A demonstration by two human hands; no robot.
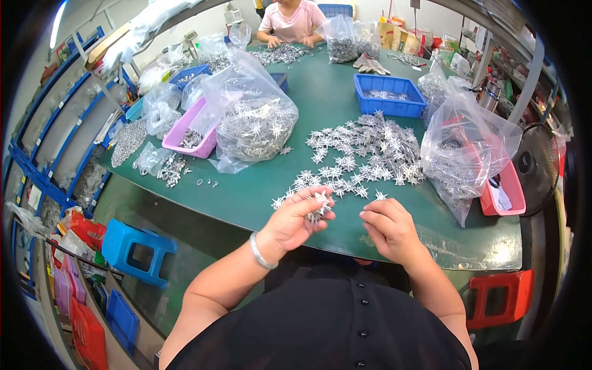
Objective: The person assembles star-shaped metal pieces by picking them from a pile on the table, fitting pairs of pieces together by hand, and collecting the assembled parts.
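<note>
My left hand [288,223], with a pale bangle at its wrist, is curled around several spiky silver star-shaped metal pieces [320,208], which show between the thumb and fingers. To its right, my right hand [393,229] is closed, thumb and fingertips drawn together over the table's near edge. Whether anything sits in that pinch is too small to make out. Just beyond its fingers lies a single star-shaped piece [380,195]. A loose pile of the same spiky pieces [382,145] spreads over the green table [320,98] in front of both hands.
Clear bags of metal parts [256,126] [459,145] flank the pile. Behind it stands a blue tray [390,110]; a pink basket [515,191] is at the right, a purple basket [191,148] at the left. Across the table, a person in pink [293,21] handles parts. Blue and red stools [132,246] [502,299] flank the table.
</note>
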